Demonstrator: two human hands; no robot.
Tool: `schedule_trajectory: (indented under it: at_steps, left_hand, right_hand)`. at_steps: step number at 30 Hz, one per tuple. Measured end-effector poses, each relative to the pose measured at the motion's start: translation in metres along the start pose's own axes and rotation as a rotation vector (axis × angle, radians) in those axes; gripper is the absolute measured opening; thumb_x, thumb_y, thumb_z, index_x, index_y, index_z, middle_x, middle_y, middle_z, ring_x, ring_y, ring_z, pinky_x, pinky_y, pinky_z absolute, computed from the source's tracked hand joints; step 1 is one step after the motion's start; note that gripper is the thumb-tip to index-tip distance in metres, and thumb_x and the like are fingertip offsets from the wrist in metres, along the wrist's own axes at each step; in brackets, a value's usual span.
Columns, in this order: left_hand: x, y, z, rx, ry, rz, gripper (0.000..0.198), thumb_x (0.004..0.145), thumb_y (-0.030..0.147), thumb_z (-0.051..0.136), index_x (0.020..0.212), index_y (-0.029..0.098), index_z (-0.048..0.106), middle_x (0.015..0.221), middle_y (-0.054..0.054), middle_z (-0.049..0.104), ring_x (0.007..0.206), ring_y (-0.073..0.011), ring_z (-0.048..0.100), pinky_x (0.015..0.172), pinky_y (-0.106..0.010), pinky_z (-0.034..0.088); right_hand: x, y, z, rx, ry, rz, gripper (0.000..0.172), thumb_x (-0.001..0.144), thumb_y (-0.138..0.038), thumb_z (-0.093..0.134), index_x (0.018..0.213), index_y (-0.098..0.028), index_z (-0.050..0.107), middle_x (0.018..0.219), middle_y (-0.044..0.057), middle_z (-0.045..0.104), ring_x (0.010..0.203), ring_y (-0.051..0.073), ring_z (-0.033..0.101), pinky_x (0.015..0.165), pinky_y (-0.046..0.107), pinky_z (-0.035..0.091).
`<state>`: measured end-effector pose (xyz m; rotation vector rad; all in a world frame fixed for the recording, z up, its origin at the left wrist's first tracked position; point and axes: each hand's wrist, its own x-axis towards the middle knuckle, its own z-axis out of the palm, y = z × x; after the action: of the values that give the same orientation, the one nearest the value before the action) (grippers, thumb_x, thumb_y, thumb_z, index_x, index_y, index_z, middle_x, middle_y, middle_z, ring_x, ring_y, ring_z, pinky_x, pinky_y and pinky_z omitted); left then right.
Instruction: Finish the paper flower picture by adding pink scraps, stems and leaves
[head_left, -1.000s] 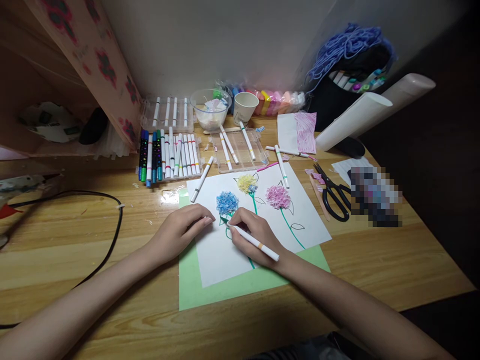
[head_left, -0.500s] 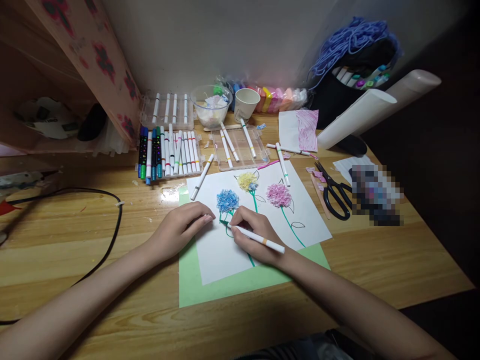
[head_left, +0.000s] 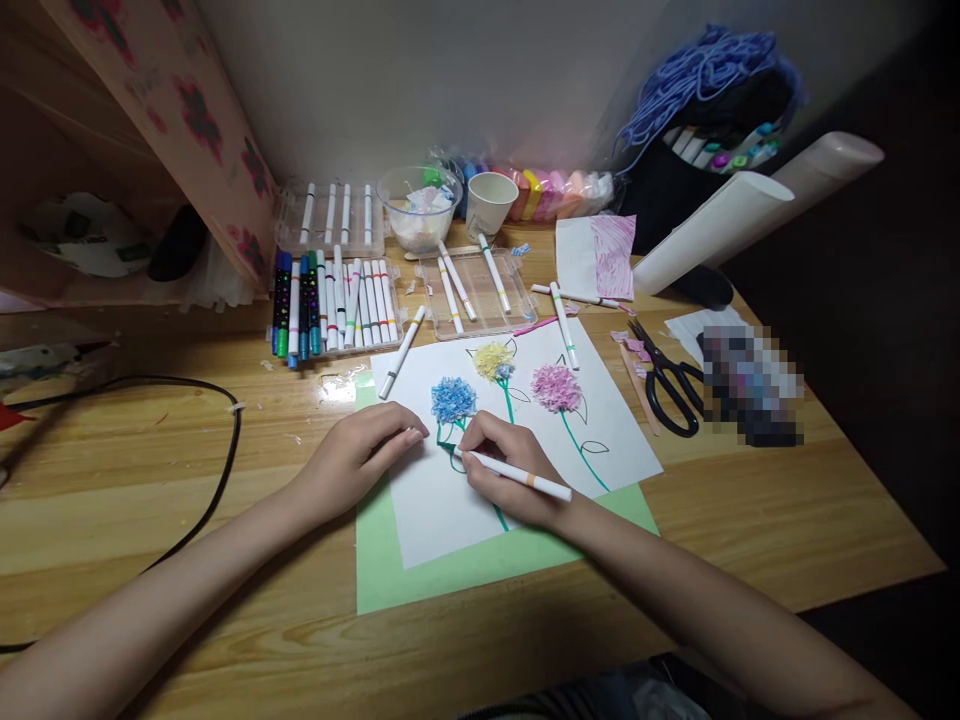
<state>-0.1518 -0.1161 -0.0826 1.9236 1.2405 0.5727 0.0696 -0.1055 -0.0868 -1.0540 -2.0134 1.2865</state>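
Note:
My right hand (head_left: 510,468) is closed around a white marker (head_left: 521,476) with an orange band. Its tip meets a dark green patch in a leaf outline below the blue flower (head_left: 454,400). That flower's head has a rough, crumbled texture, as do the yellow flower (head_left: 493,361) and the pink flower (head_left: 556,388), each with a green stem. They are on a white sheet (head_left: 435,535) lying over a green sheet (head_left: 379,570). My left hand (head_left: 371,452) rests at the sheet's left edge, fingers loosely stretched and holding nothing.
Several markers fill a clear case (head_left: 337,310) at the back left; another open case (head_left: 480,300) holds 3. Behind stand a clear bowl (head_left: 420,225) and paper cup (head_left: 491,205). Black scissors (head_left: 666,385) lie right, near white rolls (head_left: 712,235). A black cable (head_left: 232,450) curves at left.
The view has shifted very slightly. The marker in my right hand has tilted a little, its tip staying at the same leaf. My left hand stays in place.

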Motion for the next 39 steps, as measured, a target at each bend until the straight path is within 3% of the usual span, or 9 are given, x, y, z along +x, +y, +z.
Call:
schedule_trajectory:
  at_steps: [11,17,23,32,36,39]
  left_hand:
    - [0.000,-0.004,0.000,-0.009,-0.013,-0.015,0.024,0.095,0.032,0.040,0.094,0.021,0.061,0.095,0.000,0.065,0.091,-0.0134,0.059,0.082,-0.026,0.044]
    - [-0.001,-0.007,0.000,0.010,-0.028,-0.025,0.024,0.095,0.033,0.039,0.095,0.022,0.061,0.096,0.000,0.065,0.091,-0.0144,0.059,0.082,-0.026,0.044]
    - [0.000,-0.008,-0.001,0.021,-0.022,-0.023,0.025,0.094,0.035,0.040,0.093,0.022,0.061,0.095,0.000,0.066,0.089,-0.0151,0.060,0.080,-0.024,0.045]
    - [0.001,-0.010,-0.001,0.046,-0.025,-0.030,0.026,0.093,0.037,0.040,0.094,0.022,0.062,0.095,-0.001,0.066,0.089,-0.0151,0.060,0.079,-0.023,0.045]
    - [0.001,-0.008,-0.002,0.047,-0.023,-0.029,0.028,0.093,0.037,0.039,0.094,0.022,0.062,0.096,-0.003,0.067,0.090,-0.0163,0.060,0.080,-0.025,0.046]
    - [0.002,-0.004,-0.002,0.036,-0.012,-0.015,0.029,0.094,0.037,0.039,0.092,0.021,0.062,0.094,-0.003,0.067,0.088,-0.0170,0.061,0.078,-0.026,0.047]
  right_hand:
    - [-0.001,0.012,0.002,0.233,0.101,0.021,0.009,0.077,-0.015,0.052,0.075,-0.020,0.045,0.073,-0.002,0.048,0.066,0.013,0.046,0.059,0.025,0.035]
    - [0.000,0.006,-0.003,0.324,0.073,0.098,0.004,0.080,-0.017,0.052,0.083,-0.020,0.050,0.071,-0.003,0.050,0.064,0.012,0.046,0.058,0.023,0.036]
    - [0.001,0.006,-0.004,0.322,0.046,0.084,0.006,0.085,-0.020,0.049,0.085,-0.019,0.055,0.076,-0.001,0.055,0.065,0.010,0.049,0.059,0.022,0.037]
    - [0.001,0.004,-0.006,0.342,-0.009,0.087,0.016,0.089,-0.024,0.047,0.078,-0.017,0.055,0.059,-0.005,0.049,0.054,0.009,0.046,0.054,0.021,0.037]
    - [0.000,0.002,-0.013,0.374,-0.008,0.017,0.022,0.089,-0.029,0.047,0.075,-0.017,0.057,0.060,-0.003,0.051,0.053,0.009,0.047,0.052,0.021,0.037]
    - [0.013,-0.005,-0.031,0.376,0.085,-0.115,0.023,0.087,-0.033,0.051,0.072,-0.017,0.057,0.063,-0.001,0.054,0.056,0.010,0.050,0.054,0.023,0.038]
